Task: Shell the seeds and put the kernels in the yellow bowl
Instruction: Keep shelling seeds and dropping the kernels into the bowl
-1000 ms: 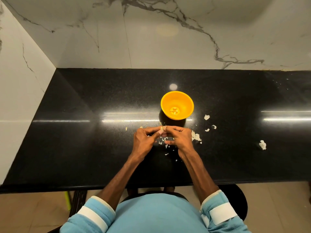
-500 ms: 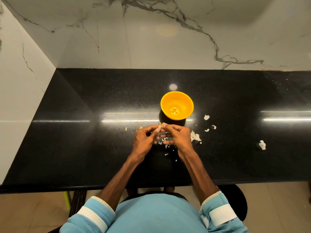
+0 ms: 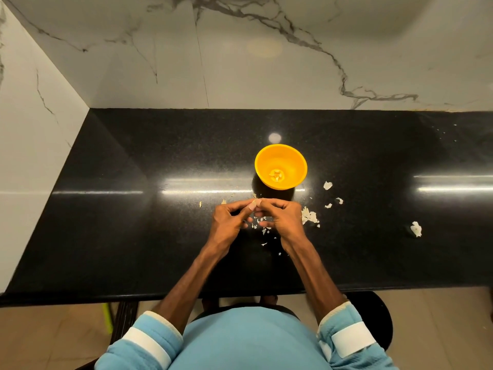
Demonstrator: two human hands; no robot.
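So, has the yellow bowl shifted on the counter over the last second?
No. The yellow bowl keeps the same gap to the back edge of the counter and to the shell scrap on its right.

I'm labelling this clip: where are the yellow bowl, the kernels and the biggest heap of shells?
yellow bowl (image 3: 292, 158): head view, bare inner wall, upper right.
kernels (image 3: 276, 175): head view, middle of the cluster on the bowl's bottom.
heap of shells (image 3: 309, 217): head view, middle of the heap.
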